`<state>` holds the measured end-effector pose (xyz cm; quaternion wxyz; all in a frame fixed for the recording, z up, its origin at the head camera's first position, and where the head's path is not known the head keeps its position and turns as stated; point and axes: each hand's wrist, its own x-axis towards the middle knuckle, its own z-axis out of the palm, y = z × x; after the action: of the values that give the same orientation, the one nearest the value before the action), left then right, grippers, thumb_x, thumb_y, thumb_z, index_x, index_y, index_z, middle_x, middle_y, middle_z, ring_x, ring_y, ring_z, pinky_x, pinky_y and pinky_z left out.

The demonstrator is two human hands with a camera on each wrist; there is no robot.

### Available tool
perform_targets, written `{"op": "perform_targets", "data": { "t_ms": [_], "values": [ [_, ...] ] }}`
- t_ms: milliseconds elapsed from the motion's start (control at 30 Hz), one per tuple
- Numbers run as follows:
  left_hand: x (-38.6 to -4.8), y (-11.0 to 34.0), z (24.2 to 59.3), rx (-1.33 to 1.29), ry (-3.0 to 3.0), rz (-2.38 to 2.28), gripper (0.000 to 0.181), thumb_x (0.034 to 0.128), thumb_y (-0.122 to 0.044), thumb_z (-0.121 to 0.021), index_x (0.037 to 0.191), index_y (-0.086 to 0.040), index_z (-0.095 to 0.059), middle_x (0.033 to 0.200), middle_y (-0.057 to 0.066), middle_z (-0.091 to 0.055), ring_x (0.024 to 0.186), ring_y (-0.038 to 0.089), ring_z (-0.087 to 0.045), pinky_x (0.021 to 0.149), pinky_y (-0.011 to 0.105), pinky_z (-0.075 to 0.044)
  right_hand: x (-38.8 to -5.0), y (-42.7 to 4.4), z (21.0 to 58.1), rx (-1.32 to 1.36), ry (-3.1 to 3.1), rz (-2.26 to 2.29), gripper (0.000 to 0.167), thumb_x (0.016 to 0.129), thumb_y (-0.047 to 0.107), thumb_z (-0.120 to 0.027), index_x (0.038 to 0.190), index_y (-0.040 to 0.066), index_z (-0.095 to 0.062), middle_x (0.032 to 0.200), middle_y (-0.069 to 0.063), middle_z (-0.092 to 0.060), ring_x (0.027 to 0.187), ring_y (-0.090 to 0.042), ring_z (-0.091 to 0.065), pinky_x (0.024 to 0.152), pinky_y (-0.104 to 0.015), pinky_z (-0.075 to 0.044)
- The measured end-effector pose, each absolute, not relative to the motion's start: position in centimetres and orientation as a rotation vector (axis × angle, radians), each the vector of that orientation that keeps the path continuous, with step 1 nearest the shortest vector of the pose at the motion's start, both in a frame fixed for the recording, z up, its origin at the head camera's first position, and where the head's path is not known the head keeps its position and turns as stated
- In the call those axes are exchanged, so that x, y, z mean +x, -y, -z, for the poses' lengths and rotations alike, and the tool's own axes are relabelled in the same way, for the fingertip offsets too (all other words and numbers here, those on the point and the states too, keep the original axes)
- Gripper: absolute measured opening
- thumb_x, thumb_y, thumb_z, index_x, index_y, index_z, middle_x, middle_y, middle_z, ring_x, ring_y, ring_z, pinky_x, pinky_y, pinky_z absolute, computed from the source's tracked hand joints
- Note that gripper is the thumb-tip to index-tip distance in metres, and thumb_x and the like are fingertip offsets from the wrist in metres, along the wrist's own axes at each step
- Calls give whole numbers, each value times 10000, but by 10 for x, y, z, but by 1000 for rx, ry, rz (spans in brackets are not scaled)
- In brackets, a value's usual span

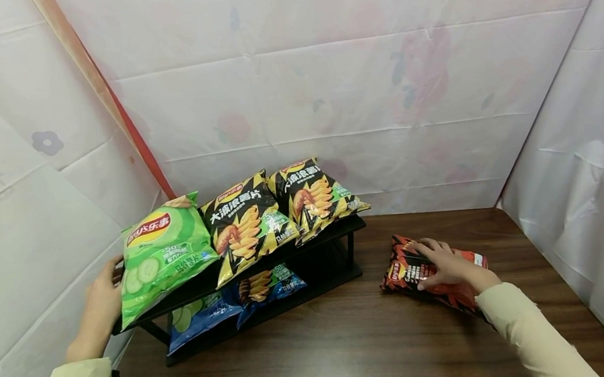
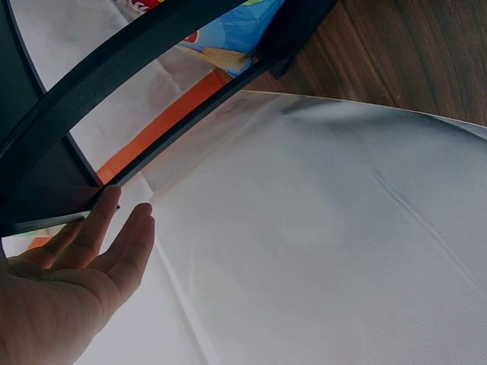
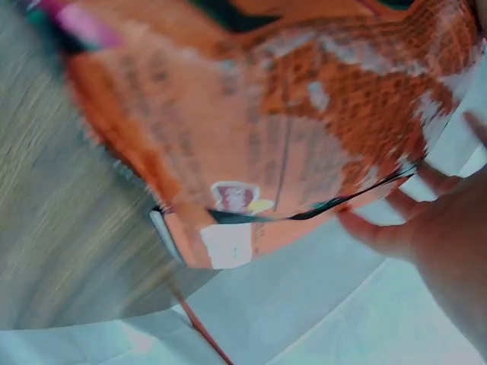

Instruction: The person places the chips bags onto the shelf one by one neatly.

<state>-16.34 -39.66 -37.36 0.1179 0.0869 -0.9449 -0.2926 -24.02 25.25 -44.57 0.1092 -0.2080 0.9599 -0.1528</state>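
Note:
In the head view, my left hand (image 1: 102,304) is at the left end of a black two-tier rack (image 1: 356,249), beside a green chip bag (image 1: 166,250) on the upper shelf. The left wrist view shows that hand's fingers (image 2: 133,247) loosely extended, a fingertip at the rack's edge. My right hand (image 1: 446,266) lies spread over a red and black chip bag (image 1: 405,272) on the table. In the right wrist view, right fingers (image 3: 373,232) reach the seam of this bag (image 3: 183,114); blur softens the detail.
Two black and yellow chip bags, one in the middle (image 1: 247,227) and one at right (image 1: 315,196), share the upper shelf. Blue chip bags (image 1: 206,323) sit on the lower shelf. White cloth walls (image 1: 328,105) surround the brown wooden table (image 1: 303,352).

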Motion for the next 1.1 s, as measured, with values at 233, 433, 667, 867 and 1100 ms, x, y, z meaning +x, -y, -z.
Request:
{"op": "perform_targets", "data": {
  "t_ms": [233,433,667,867,1100],
  "values": [
    [-164,397,374,271,2771,863,634,966,-363,-367,1420,52,-213,1237,417,-411,1093,549,-421,831,632,-373,-239,-258,450,-706,-2813,376,837,645,442,-786,1358,238,-397,1451,-218,-220,1280,-502,-217,900,-746,-216],
    [-164,398,375,278,2779,855,637,968,-369,-361,1422,52,-207,1239,413,-410,1093,547,-421,834,637,-368,-237,-256,453,-701,-2835,330,849,671,435,-771,1385,221,-365,1453,-229,-225,1285,-505,-220,911,-738,-221],
    [-165,399,376,285,2788,856,644,969,-379,-353,1427,45,-197,1247,411,-403,1099,548,-414,834,636,-367,-237,-245,457,-613,-2928,309,789,737,440,-716,1396,183,-366,1445,-250,-231,1251,-526,-260,854,-728,-284],
    [-165,398,375,284,2796,863,653,967,-388,-353,1431,42,-188,1251,413,-399,1102,551,-410,834,636,-367,-242,-231,460,-459,-3007,260,779,766,464,-678,1397,145,-352,1407,-301,-265,1187,-567,-311,799,-731,-330],
    [-165,399,375,286,2798,862,657,967,-389,-353,1430,47,-185,1251,417,-395,1102,556,-407,836,643,-366,-248,-215,464,-191,-3042,221,783,796,486,-632,1400,87,-333,1425,-335,-214,1184,-600,-290,821,-734,-328]
  ]
}}
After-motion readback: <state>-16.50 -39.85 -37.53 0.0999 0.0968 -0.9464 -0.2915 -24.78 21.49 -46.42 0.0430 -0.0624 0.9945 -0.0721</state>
